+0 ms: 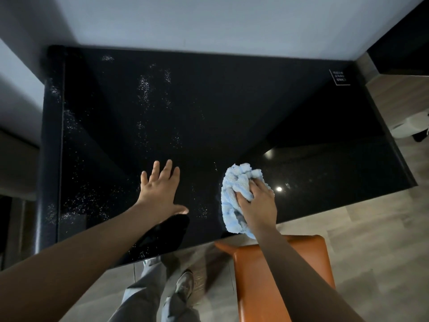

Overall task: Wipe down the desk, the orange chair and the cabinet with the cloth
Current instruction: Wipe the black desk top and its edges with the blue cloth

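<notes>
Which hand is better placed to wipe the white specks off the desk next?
The right hand: it grips the blue cloth on the black desk. The left hand, open near the white specks, holds nothing.

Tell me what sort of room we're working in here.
Likely a hotel room or a small office: a glossy black desk set against a pale wall, an orange chair at its near edge, and a small printed card on the desk's far right corner.

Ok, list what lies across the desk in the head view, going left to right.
white speckles by the left edge of the desk → left hand, fingers spread → blue cloth, gripped by the right hand → bright spot of reflected light → white-outlined label at the far right corner
</notes>
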The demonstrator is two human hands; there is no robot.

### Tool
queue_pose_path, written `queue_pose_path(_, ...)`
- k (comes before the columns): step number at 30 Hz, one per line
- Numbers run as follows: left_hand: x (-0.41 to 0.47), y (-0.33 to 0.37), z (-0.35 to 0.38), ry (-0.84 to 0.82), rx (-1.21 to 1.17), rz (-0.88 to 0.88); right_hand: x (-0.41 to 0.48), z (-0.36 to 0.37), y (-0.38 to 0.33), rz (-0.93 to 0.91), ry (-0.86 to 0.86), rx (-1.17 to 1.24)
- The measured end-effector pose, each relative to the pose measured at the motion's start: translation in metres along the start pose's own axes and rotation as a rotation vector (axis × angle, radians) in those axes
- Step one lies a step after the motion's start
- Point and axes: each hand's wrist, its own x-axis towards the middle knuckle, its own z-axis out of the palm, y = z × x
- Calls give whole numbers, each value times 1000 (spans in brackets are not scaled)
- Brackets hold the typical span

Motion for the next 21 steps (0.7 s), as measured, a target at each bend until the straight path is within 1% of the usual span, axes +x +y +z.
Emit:
queue_pose_path(7,-19,4,25,-29,76,-28,-21,-2,12,1,-5,-30)
queue_pose_path(17,-15,6,26,-49,117,-47,-46,1,30,-44,43,4)
queue_pose_path(21,-16,8,26,-55,124,-59,-59,0,38,-21,15,1)
